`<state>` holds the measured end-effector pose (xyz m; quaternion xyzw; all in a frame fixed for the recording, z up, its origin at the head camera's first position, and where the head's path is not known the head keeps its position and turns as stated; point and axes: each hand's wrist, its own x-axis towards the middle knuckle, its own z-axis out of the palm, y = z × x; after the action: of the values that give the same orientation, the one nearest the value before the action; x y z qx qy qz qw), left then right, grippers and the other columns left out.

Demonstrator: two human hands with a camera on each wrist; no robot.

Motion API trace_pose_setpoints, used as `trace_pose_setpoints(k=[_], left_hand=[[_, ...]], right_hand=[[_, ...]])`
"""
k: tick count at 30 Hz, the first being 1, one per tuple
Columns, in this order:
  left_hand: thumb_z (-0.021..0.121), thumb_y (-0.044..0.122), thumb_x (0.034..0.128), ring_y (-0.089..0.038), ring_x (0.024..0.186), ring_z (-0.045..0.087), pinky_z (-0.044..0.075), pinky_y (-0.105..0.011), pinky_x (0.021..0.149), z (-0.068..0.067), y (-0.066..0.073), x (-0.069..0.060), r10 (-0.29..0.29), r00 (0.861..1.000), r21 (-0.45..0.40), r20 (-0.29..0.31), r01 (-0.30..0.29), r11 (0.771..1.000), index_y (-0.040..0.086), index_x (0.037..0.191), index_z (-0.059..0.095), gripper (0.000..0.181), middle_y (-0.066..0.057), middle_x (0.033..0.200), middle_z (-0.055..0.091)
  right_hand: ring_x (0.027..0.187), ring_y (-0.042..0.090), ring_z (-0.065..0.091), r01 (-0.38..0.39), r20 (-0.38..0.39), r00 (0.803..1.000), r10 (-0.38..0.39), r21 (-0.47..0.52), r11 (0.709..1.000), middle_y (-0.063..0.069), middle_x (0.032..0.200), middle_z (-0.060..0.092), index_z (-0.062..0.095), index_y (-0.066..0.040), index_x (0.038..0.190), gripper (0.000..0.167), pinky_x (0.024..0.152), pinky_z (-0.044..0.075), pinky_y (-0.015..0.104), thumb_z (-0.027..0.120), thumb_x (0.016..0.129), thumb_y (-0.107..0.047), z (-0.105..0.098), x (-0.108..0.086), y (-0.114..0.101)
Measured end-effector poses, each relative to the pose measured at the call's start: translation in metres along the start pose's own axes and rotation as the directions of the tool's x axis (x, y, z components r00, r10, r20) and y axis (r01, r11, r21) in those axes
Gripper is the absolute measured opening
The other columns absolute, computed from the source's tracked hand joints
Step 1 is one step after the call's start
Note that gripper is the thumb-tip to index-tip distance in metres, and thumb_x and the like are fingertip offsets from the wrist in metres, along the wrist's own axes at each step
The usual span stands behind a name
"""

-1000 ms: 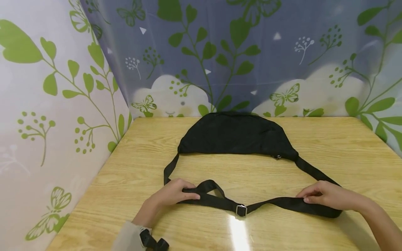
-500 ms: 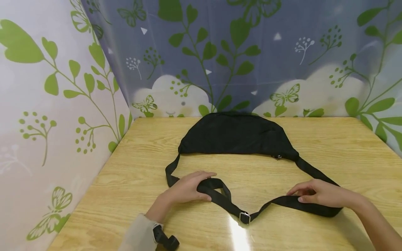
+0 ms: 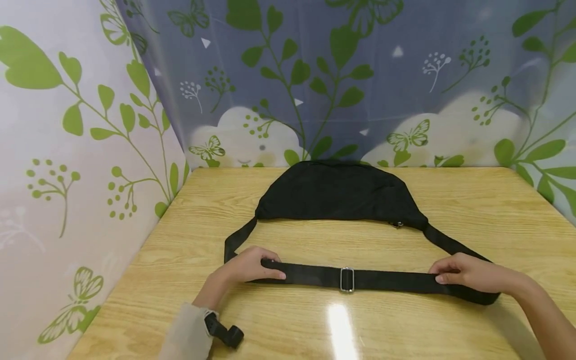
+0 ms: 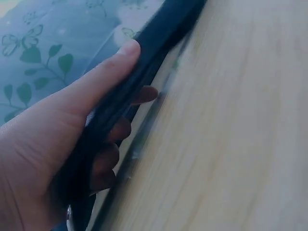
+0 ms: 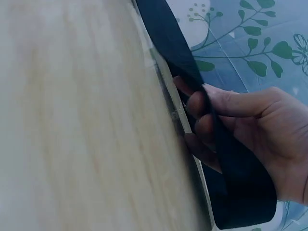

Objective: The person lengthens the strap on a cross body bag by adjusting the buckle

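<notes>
A black waist bag (image 3: 337,192) lies flat near the table's back edge. Its black strap (image 3: 387,281) runs down both sides and across the front, nearly straight between the hands. A metal slide buckle (image 3: 347,279) sits on the strap midway. My left hand (image 3: 252,265) pinches the strap left of the buckle; in the left wrist view the thumb (image 4: 110,72) lies on top with the fingers curled beneath. My right hand (image 3: 470,274) pinches the strap on the right, and a loop of strap (image 5: 245,187) hangs below the palm in the right wrist view.
The wood-grain table (image 3: 288,325) reaches back to a blue printed curtain (image 3: 279,75). A pale printed curtain (image 3: 90,175) borders the left side. A black band with a small device (image 3: 222,330) is on the left wrist. A zipper pull (image 3: 396,224) shows at the bag's lower right.
The front strap, slack and looped half a second ago, is now drawn nearly straight. My left hand has moved left and regripped; the buckle has risen. The right hand has shifted slightly right.
</notes>
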<state>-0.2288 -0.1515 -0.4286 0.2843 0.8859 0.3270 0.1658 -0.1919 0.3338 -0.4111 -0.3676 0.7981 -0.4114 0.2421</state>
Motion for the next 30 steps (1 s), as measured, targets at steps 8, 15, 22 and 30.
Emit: trace_pose_setpoints(k=[8,15,22,30], left_hand=[[0.060,0.061,0.0766,-0.007,0.092,0.052,0.041,-0.030,0.084,0.008,0.012,0.005,0.151,0.986,0.318,-0.078,-0.118,0.941,0.024,0.108,0.063,0.049,0.012,0.098,0.055],[0.053,0.058,0.0839,-0.011,0.108,0.048,0.035,-0.029,0.095,0.038,0.058,0.024,0.415,0.909,0.580,0.033,-0.355,0.733,0.019,0.126,0.056,0.057,0.005,0.117,0.053],[0.051,0.051,0.0884,-0.010,0.113,0.044,0.032,-0.024,0.096,0.069,0.074,0.043,0.480,0.876,0.542,0.047,-0.426,0.724,0.017,0.137,0.045,0.059,0.002,0.125,0.047],[0.048,0.051,0.0901,-0.007,0.114,0.040,0.031,-0.022,0.095,0.085,0.078,0.038,0.466,0.883,0.478,0.063,-0.436,0.763,0.019,0.134,0.049,0.054,0.007,0.127,0.047]], right_hand=[[0.086,0.009,0.057,-0.016,-0.052,0.999,0.013,-0.050,0.999,0.000,0.102,0.062,0.061,-0.006,0.110,0.019,0.067,0.047,0.026,0.050,0.094,-0.006,0.002,0.000,-0.001],[0.078,0.011,0.057,0.025,-0.130,0.991,-0.044,-0.146,0.989,0.001,0.103,0.062,0.060,-0.008,0.116,0.024,0.062,0.046,0.025,0.054,0.093,-0.008,0.011,0.007,-0.003],[0.090,0.012,0.058,0.084,-0.145,0.984,-0.106,-0.156,0.984,0.001,0.104,0.061,0.063,-0.009,0.114,0.025,0.068,0.047,0.025,0.055,0.091,-0.005,0.020,0.012,-0.005],[0.083,0.011,0.056,0.119,-0.102,0.986,-0.133,-0.132,0.984,-0.001,0.097,0.061,0.066,-0.010,0.111,0.025,0.064,0.046,0.025,0.056,0.089,-0.002,0.028,0.009,-0.011]])
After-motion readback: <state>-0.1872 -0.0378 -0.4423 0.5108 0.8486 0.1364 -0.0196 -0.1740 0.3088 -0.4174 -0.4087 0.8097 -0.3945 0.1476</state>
